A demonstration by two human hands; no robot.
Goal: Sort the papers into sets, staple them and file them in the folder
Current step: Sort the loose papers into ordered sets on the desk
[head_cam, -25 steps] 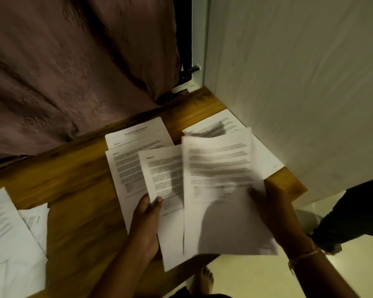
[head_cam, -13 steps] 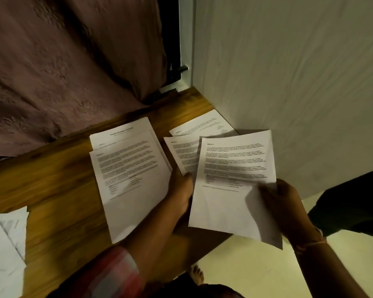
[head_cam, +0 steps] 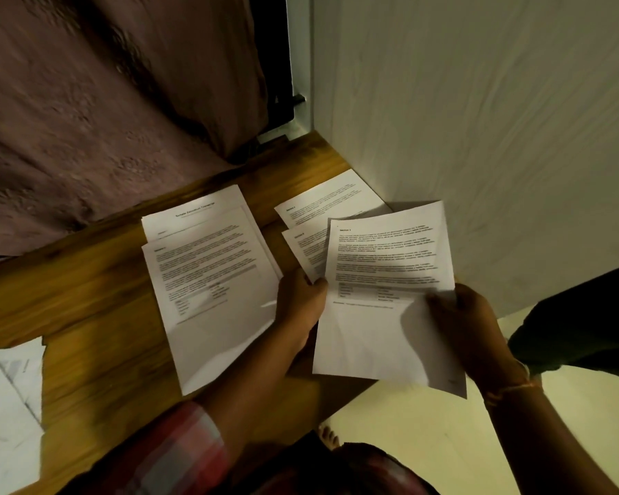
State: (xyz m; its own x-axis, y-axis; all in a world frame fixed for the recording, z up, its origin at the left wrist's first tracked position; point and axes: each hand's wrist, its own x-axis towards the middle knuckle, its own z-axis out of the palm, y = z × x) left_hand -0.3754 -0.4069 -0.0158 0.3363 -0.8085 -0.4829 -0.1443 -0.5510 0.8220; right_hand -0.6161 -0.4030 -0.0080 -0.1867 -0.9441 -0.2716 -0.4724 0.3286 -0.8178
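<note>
Two piles of printed pages lie on the wooden table (head_cam: 97,309), which runs from a dark curtain (head_cam: 104,101) at the back to a pale wall (head_cam: 479,119) on the right. The left pile (head_cam: 208,280) is the larger, with a text page lying over a title page. The right pile (head_cam: 333,201) sits close to the wall, and its upper sheet (head_cam: 306,250) fans out toward the person. More loose papers (head_cam: 4,405) lie at the table's far left edge.

The held page (head_cam: 379,334) hangs over the table's near right corner, partly covering the right pile. The right hand (head_cam: 469,326) grips its right edge, thumb on the printed face and fingers curled behind. The left hand (head_cam: 301,305) sits between the piles. Its thumb is on the upper sheet's near corner and its fingers curl under, so it appears to pinch that sheet.

Sorting is the step in hand, and no stapler or folder shows. The next move probably calls for reading the held page's heading and laying it squarely on the pile it matches.
</note>
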